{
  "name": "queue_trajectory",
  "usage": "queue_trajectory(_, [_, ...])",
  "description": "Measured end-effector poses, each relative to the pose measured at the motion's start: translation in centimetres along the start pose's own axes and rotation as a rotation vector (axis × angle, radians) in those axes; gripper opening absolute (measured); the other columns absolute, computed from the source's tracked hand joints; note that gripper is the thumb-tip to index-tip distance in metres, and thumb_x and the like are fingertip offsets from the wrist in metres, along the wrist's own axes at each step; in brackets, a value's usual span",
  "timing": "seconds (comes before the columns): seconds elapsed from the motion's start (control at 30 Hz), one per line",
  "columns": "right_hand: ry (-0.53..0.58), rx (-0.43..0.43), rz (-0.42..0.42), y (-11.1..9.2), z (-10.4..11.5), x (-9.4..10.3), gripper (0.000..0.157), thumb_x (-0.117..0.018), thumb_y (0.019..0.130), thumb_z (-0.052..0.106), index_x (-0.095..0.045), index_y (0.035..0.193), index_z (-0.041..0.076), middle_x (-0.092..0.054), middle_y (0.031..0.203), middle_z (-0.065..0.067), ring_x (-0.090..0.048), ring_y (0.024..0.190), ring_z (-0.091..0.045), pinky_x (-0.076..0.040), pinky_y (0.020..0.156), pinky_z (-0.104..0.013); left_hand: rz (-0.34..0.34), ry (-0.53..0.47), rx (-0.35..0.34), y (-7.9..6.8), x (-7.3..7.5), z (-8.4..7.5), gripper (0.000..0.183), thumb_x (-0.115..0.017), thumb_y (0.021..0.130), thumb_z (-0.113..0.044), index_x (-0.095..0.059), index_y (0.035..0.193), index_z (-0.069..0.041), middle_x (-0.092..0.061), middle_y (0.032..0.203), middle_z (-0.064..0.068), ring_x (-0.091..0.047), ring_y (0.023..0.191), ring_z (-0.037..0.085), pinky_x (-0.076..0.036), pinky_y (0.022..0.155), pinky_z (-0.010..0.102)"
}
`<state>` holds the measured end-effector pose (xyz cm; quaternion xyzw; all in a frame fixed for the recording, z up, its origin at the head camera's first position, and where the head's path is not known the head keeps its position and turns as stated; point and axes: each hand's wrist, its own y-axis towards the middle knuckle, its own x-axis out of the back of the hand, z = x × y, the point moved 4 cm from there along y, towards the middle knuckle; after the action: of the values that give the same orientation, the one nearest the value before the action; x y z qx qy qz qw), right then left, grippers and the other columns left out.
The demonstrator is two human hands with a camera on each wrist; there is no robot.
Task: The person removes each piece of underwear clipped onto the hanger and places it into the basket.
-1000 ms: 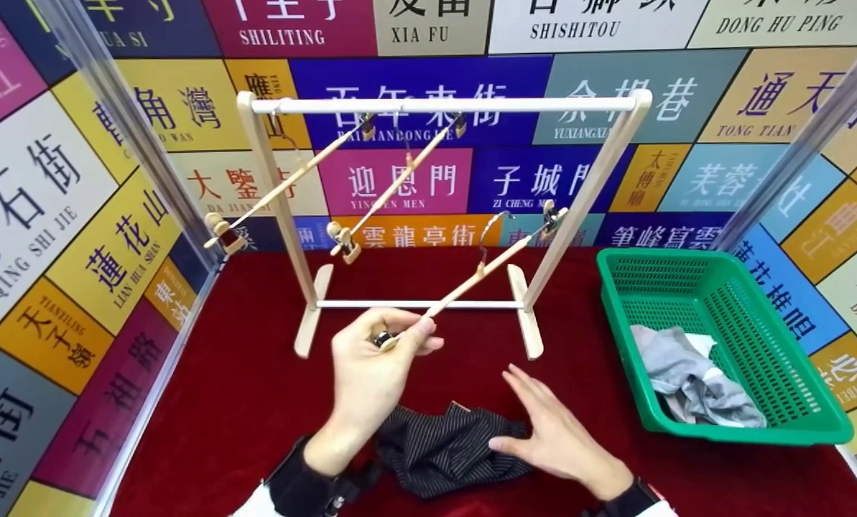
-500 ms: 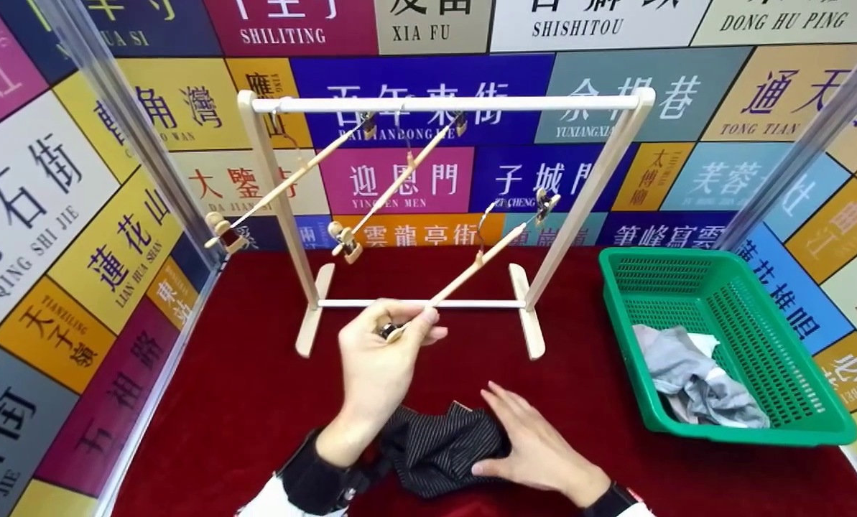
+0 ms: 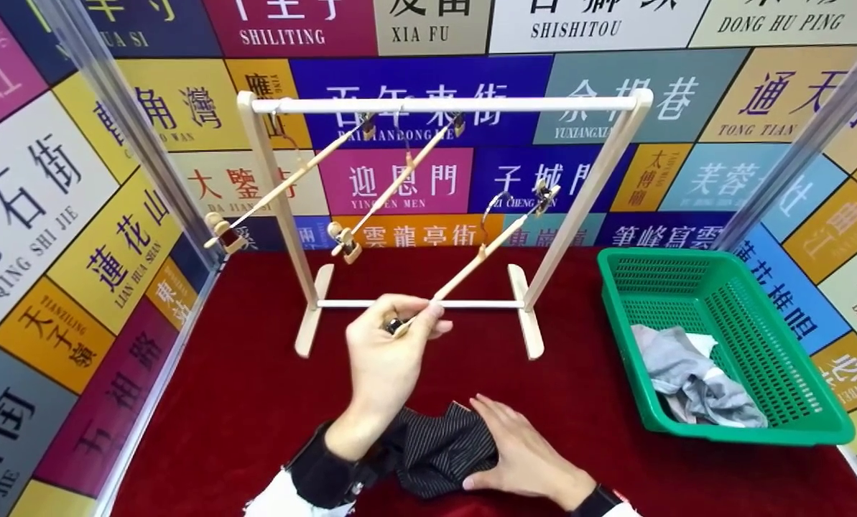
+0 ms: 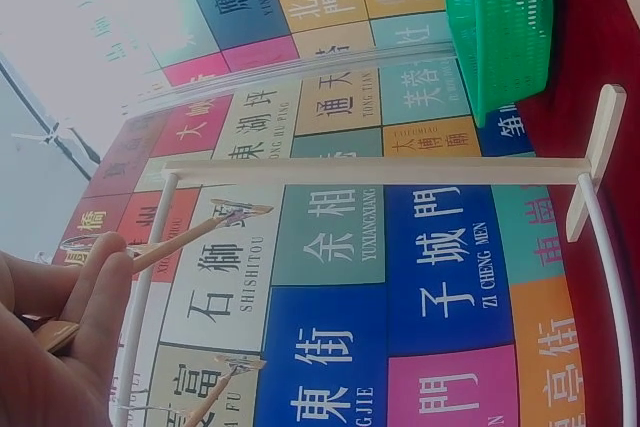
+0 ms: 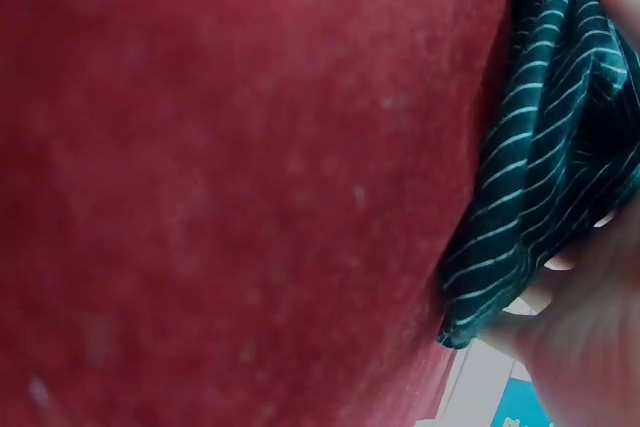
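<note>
My left hand (image 3: 385, 352) pinches one end of a wooden clip hanger (image 3: 464, 272), near a clip. The hanger slants up to the right in front of the rack, its metal hook free and its far clip unoccupied. In the left wrist view, its rod (image 4: 185, 237) extends from my fingers. A dark garment with pale stripes (image 3: 442, 452) lies crumpled on the table beneath. My right hand (image 3: 525, 452) rests on its right end, fingers extended and thumb at the near edge. The right wrist view shows the striped cloth (image 5: 530, 147) bunched between thumb and fingers.
A wooden rack (image 3: 442, 105) with a white top bar stands behind the hands. Two clip hangers, one at left (image 3: 284, 183) and another (image 3: 399, 176) nearer the middle, hang from it. A green basket (image 3: 794, 373) with grey and white cloths (image 3: 694, 373) stands at right.
My right hand has moved left onto the garment's right end, and that edge has bunched leftward. The left hand has shifted slightly up and right with the clip hanger.
</note>
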<state>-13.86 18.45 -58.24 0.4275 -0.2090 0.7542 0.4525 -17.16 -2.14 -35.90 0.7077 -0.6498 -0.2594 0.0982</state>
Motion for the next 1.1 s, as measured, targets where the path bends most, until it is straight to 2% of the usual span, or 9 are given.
queue_trajectory(0.17, [-0.042,0.076,-0.024,0.1,0.1,-0.2,0.117,-0.089,0.070,0.066,-0.042,0.157,0.003,-0.050,0.156,-0.014,-0.048,0.142,-0.032,-0.041,0.113,-0.058,0.002,0.006,-0.005,0.1,0.0,-0.1,0.008,-0.076,0.090,0.009,-0.068,0.092,0.012,-0.072,0.087,0.020,-0.077,0.070,0.024,-0.065,0.071,0.042])
queue_trajectory(0.37, [-0.119,0.219,-0.157,0.3,0.2,-0.2,0.095,-0.100,0.060,0.045,-0.061,0.137,0.007,-0.067,0.130,0.001,-0.062,0.118,-0.020,-0.051,0.098,-0.050,-0.007,0.008,-0.018,0.2,0.0,0.1,0.008,-0.075,0.090,0.009,-0.068,0.093,0.012,-0.072,0.086,0.021,-0.077,0.070,0.024,-0.065,0.070,0.042])
queue_trajectory(0.43, [-0.136,0.234,-0.179,0.3,0.2,-0.2,0.089,-0.100,0.058,0.042,-0.063,0.132,0.007,-0.068,0.125,0.002,-0.063,0.112,-0.018,-0.052,0.094,-0.048,-0.013,0.009,-0.021,0.3,-0.1,0.2,0.008,-0.076,0.090,0.009,-0.068,0.093,0.012,-0.073,0.085,0.021,-0.077,0.070,0.024,-0.065,0.070,0.042])
queue_trajectory(0.57, [-0.157,0.247,-0.175,0.4,0.6,0.0,0.086,-0.098,0.063,0.040,-0.063,0.133,0.006,-0.069,0.119,0.002,-0.062,0.104,-0.016,-0.053,0.087,-0.044,-0.018,0.006,-0.025,0.4,-0.2,0.2,0.008,-0.076,0.091,0.009,-0.069,0.094,0.012,-0.073,0.085,0.021,-0.077,0.070,0.023,-0.065,0.070,0.042])
queue_trajectory(0.67, [-0.192,0.276,-0.181,0.5,0.9,0.0,0.070,-0.095,0.068,0.038,-0.068,0.127,0.013,-0.069,0.110,0.005,-0.060,0.096,-0.014,-0.051,0.080,-0.038,-0.018,0.006,-0.031,0.4,-0.3,0.2,0.009,-0.076,0.090,0.008,-0.069,0.093,0.012,-0.073,0.084,0.021,-0.077,0.070,0.024,-0.065,0.070,0.042])
queue_trajectory(0.8, [-0.217,0.327,-0.212,0.7,1.3,0.1,0.037,-0.091,0.074,0.026,-0.072,0.105,0.022,-0.065,0.094,0.011,-0.057,0.085,-0.010,-0.048,0.072,-0.030,-0.021,0.010,-0.038,0.5,-0.3,0.3,0.009,-0.077,0.090,0.008,-0.069,0.092,0.011,-0.074,0.083,0.021,-0.077,0.070,0.026,-0.065,0.071,0.042])
queue_trajectory(0.87, [-0.207,0.346,-0.225,0.8,1.5,0.2,0.026,-0.087,0.075,0.016,-0.071,0.095,0.022,-0.062,0.087,0.012,-0.055,0.080,-0.009,-0.046,0.070,-0.028,-0.024,0.014,-0.043,0.6,-0.4,0.3,0.008,-0.076,0.090,0.008,-0.069,0.092,0.011,-0.074,0.083,0.020,-0.077,0.071,0.026,-0.065,0.071,0.042])
queue_trajectory(0.93, [-0.174,0.360,-0.224,0.8,1.7,0.2,0.024,-0.084,0.077,0.008,-0.068,0.088,0.022,-0.060,0.084,0.013,-0.053,0.077,-0.008,-0.045,0.069,-0.026,-0.026,0.014,-0.048,0.7,-0.4,0.4,0.008,-0.076,0.090,0.009,-0.069,0.091,0.011,-0.073,0.084,0.021,-0.077,0.071,0.026,-0.065,0.071,0.042])
queue_trajectory(1.1, [-0.015,0.370,-0.199,0.4,1.9,0.8,0.030,-0.077,0.078,-0.007,-0.070,0.094,0.018,-0.063,0.092,0.012,-0.058,0.085,-0.006,-0.051,0.074,-0.024,-0.023,0.013,-0.059,0.8,-0.6,0.2,0.007,-0.075,0.090,0.011,-0.068,0.090,0.011,-0.073,0.085,0.023,-0.077,0.074,0.028,-0.065,0.072,0.042])
